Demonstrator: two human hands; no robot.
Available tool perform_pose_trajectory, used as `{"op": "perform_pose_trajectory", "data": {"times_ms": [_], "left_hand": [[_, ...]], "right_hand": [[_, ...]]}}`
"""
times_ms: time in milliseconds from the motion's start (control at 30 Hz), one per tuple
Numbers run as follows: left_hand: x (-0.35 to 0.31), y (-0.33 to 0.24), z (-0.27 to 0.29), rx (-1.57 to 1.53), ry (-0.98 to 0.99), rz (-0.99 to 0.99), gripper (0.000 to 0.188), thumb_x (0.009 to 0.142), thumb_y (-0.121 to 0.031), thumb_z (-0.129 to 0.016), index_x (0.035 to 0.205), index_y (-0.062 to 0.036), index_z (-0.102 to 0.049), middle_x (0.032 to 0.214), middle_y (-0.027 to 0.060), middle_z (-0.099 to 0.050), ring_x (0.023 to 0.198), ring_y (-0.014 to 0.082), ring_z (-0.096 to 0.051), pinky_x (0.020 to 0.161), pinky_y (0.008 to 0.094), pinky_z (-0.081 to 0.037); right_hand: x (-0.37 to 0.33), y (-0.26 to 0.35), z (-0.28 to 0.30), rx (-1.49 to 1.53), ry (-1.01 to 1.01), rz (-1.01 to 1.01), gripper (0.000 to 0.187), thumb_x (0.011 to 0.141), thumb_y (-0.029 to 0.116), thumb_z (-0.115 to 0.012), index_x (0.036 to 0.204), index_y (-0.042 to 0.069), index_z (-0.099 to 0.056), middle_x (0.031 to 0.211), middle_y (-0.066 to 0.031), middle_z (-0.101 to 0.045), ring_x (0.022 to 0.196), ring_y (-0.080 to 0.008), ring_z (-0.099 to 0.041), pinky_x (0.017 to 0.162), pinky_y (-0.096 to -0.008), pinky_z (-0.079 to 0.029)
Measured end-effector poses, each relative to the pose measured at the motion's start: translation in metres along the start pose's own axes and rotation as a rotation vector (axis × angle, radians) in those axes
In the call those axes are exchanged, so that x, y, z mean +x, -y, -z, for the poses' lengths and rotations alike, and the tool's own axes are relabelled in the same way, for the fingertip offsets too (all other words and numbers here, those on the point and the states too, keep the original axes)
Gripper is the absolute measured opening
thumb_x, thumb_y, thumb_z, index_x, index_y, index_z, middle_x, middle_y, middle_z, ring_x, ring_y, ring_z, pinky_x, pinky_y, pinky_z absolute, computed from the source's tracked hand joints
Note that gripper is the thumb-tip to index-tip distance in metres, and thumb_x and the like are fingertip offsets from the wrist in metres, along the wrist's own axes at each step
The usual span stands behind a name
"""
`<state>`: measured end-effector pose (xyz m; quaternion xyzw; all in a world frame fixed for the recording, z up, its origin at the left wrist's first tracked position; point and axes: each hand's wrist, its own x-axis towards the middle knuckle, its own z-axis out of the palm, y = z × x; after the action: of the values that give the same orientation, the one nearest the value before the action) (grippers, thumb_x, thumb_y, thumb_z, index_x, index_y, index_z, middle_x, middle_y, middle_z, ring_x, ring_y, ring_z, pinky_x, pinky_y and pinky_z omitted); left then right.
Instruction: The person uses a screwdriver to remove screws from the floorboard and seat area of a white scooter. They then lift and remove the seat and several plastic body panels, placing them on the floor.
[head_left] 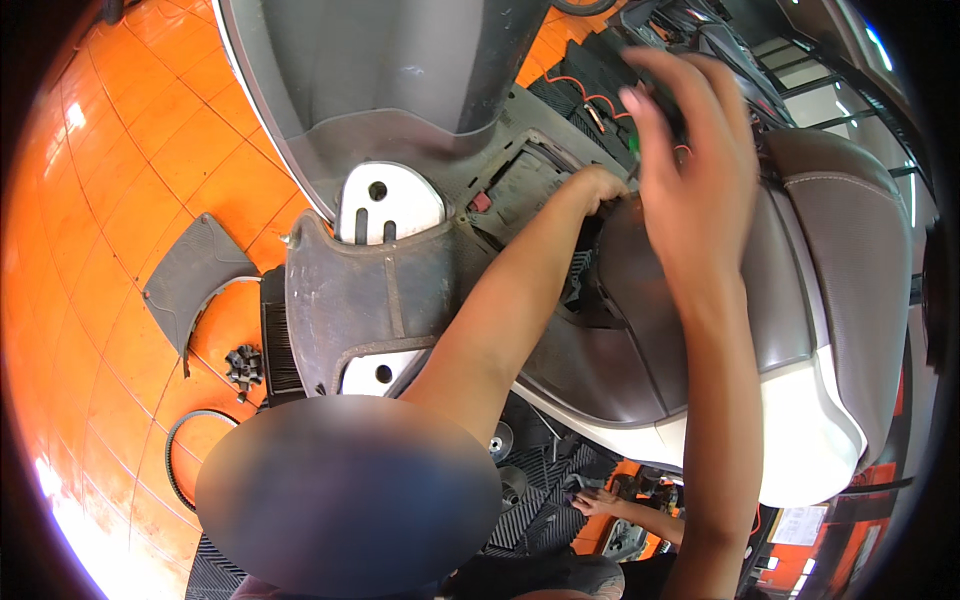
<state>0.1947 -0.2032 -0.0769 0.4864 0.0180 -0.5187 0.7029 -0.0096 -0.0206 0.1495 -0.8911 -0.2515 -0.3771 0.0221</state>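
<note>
A scooter lies under me with its dark grey floorboard (pixel 375 290) stripped and an open compartment (pixel 525 185) in the middle. My left hand (pixel 598 186) reaches across the floorboard, fingers curled into the gap at the front of the brown seat (pixel 840 260); what it grips is hidden. My right hand (pixel 692 165) hovers above the seat's front, back of the hand toward me, with a small green piece (pixel 633 142) showing at its fingertips. Red wires (pixel 590 100) run just beyond both hands.
On the orange tiled floor (pixel 110 180) to the left lie a grey rubber mat piece (pixel 195 275), a pile of small black rollers (pixel 245 365) and a black drive belt (pixel 185 440). Another person's hand (pixel 598 500) works low beside the scooter on black ribbed mats (pixel 545 510).
</note>
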Motion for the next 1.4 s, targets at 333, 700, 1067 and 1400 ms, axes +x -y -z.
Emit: {"op": "perform_pose_trajectory", "data": {"times_ms": [333, 700, 1067, 1400], "left_hand": [[-0.062, 0.042, -0.024, 0.046, 0.110, -0.251, 0.006, 0.080, -0.003, -0.068, 0.082, 0.0026, -0.068, 0.080, 0.0141, -0.068, 0.061, 0.0230, -0.063, 0.053, 0.0376, -0.051], [-0.036, 0.045, -0.009, 0.000, 0.249, -0.195, 0.005, 0.081, -0.001, -0.065, 0.075, -0.0001, -0.066, 0.073, 0.0104, -0.067, 0.057, 0.0193, -0.063, 0.056, 0.0319, -0.053], [-0.061, 0.046, -0.017, 0.105, 0.163, -0.256, 0.017, 0.089, -0.010, -0.062, 0.093, 0.0042, -0.070, 0.090, 0.0136, -0.073, 0.073, 0.0198, -0.070, 0.069, 0.0347, -0.058], [-0.104, 0.027, -0.014, 0.360, -0.194, -0.490, 0.019, 0.081, -0.010, -0.074, 0.089, 0.0057, -0.069, 0.095, 0.0169, -0.073, 0.066, 0.0216, -0.070, 0.059, 0.0324, -0.059]], "right_hand": [[-0.211, 0.105, 0.191, 0.270, -0.060, -0.813, 0.031, 0.091, 0.022, -0.070, 0.111, 0.002, -0.058, 0.107, -0.0138, -0.053, 0.093, -0.0257, -0.061, 0.081, -0.0370, -0.053], [-0.292, 0.118, 0.230, 0.302, -0.239, -1.174, 0.029, 0.090, 0.021, -0.070, 0.106, 0.002, -0.055, 0.107, -0.0109, -0.051, 0.096, -0.0239, -0.060, 0.090, -0.0381, -0.049], [-0.314, 0.121, 0.248, 0.157, -0.065, -1.080, 0.023, 0.090, 0.017, -0.069, 0.103, 0.001, -0.059, 0.105, -0.0126, -0.054, 0.096, -0.0220, -0.061, 0.086, -0.0350, -0.052], [-0.323, 0.124, 0.266, 0.112, -0.073, -1.116, 0.021, 0.092, 0.017, -0.067, 0.102, 0.000, -0.059, 0.106, -0.0122, -0.054, 0.095, -0.0216, -0.061, 0.084, -0.0324, -0.052]]}}
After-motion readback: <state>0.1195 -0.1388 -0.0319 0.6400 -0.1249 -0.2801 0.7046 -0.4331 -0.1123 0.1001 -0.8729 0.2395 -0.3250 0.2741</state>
